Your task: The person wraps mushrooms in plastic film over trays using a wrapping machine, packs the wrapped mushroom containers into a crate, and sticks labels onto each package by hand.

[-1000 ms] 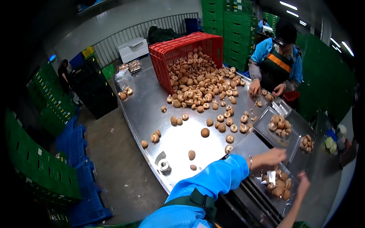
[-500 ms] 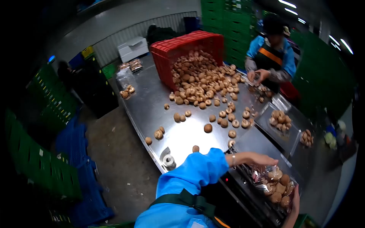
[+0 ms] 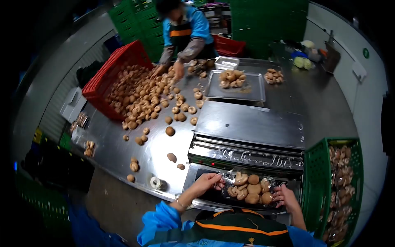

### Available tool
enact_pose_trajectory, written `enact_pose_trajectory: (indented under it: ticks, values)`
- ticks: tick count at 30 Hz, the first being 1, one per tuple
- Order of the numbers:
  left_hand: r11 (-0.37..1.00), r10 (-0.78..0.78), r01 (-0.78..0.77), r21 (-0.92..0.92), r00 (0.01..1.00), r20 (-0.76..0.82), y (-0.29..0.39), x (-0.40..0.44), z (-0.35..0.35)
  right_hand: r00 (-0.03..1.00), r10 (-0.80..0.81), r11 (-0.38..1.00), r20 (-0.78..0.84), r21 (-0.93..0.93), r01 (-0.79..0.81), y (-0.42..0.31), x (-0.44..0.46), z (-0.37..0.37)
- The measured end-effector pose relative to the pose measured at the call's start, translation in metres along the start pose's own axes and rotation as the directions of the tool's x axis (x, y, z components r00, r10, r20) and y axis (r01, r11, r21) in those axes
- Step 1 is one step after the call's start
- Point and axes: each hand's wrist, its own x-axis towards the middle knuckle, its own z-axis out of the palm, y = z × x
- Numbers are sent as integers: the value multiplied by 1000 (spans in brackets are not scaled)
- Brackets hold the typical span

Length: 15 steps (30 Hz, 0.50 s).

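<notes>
A pack of brown mushrooms point(image 3: 254, 189) under clear film lies on the dark plate of a wrapping machine point(image 3: 247, 154), right in front of me. At its left end, my left hand point(image 3: 207, 183) pinches a loose edge of the clear plastic film point(image 3: 228, 178) between thumb and fingers. My right hand point(image 3: 284, 196) grips the film at the right end, its fingers bent against the pack's side. Whether a tray lies beneath the mushrooms is hard to make out.
Loose mushrooms point(image 3: 144, 92) spill from a tipped red crate point(image 3: 113, 74). A co-worker point(image 3: 185, 31) reaches into them across the table. Mushrooms sit on a scale point(image 3: 255, 88). At right stands a green crate point(image 3: 317, 181) of wrapped packs. A tape roll point(image 3: 156, 182) is near the front edge.
My view has swung to the right. My left hand has moved from over the pack to its left end. The co-worker's hands have moved into the mushroom pile.
</notes>
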Motion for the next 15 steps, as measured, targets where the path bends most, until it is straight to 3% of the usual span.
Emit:
enact_pose_trajectory:
  ticks: [2, 3, 4, 6, 8, 10, 11, 12, 13, 14, 15]
  values:
    - [980, 150, -133, 146, 982, -116, -13, 3, 9, 969, -201, 979, -142, -65, 194, 43, 5, 10]
    - [972, 224, -193, 134, 936, -272, -22, 10, 19, 955, -208, 961, -209, 138, 240, 46, 3, 22]
    - [982, 189, -189, 31, 936, -296, -24, 8, 21, 940, -203, 901, -276, 324, 289, 44, 2, 32]
    - [967, 110, -179, -179, 934, -340, -13, -10, 24, 935, -89, 761, -343, 582, 286, 30, -18, 29]
    - [963, 114, -192, -186, 925, -363, -18, -50, 19, 942, 60, 682, -330, 703, 203, 43, -49, 11]
    - [915, -214, 25, -403, 877, -430, -42, -90, 18, 964, -21, 716, -267, 669, 201, 152, -32, -16]
    - [829, -456, 168, -533, 755, -471, -71, -96, 12, 973, -52, 715, -227, 671, 195, 189, -23, -18]
    - [806, -459, 274, -525, 850, -260, -109, -102, -2, 983, -59, 685, -174, 710, 167, 195, -17, 3]
    - [798, -525, 426, -427, 839, -144, -170, -89, -19, 991, -59, 658, -117, 742, 127, 197, -17, 23]
    - [766, -581, 485, -421, 803, -132, -154, -78, 10, 996, -59, 632, -60, 770, 84, 199, -17, 43]
    - [782, -596, 558, -280, 800, -71, -114, -70, 35, 999, -32, 626, -7, 780, 26, 192, -22, 53]
